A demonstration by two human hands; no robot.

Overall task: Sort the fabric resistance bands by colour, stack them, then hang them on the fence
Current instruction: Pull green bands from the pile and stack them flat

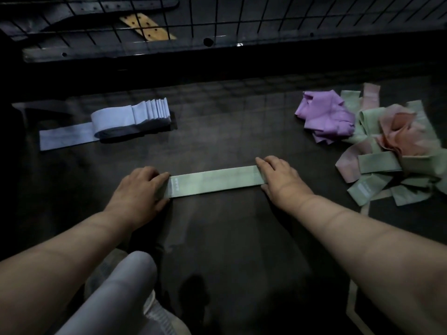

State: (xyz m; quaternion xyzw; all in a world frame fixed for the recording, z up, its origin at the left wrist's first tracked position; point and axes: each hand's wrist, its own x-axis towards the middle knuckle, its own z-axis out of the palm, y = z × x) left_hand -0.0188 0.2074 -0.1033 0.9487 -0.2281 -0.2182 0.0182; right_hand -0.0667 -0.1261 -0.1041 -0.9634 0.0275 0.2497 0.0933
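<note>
The green band (pixel 212 181) lies flat and stretched out on the dark floor (pixel 229 250), directly in front of the person, with a hand at each end. The left hand (pixel 142 187) grips the band's left end, its fingers curled over the top and its thumb at the near edge. The right hand (pixel 278 177) rests on the band's right end with its fingers nearly straight, pressing the fabric down, and its thumb lies at the near edge.

A small pale label (pixel 176 184) with a short row of white marks sits on the band just beside the left fingertips; the marks are too small to read.

Beyond the green band and to its left is a neat stack of pale blue bands (pixel 135 114), its near end lying on a single flat blue band (pixel 65 137). To the right of the green band lies a loose heap: purple bands (pixel 326 117) at its far-left side, with pink bands (pixel 399 139) tangled among more green bands (pixel 379 163). One of these carries a label (pixel 362 188), also unreadable.

Further beyond the green band stands a black wire fence (pixel 217 18), and a tan strip (pixel 147 26) with punched holes lies behind it. Nearer than the green band are the person's knee (pixel 130 274) in pale fabric and a shoe (pixel 159 317).
</note>
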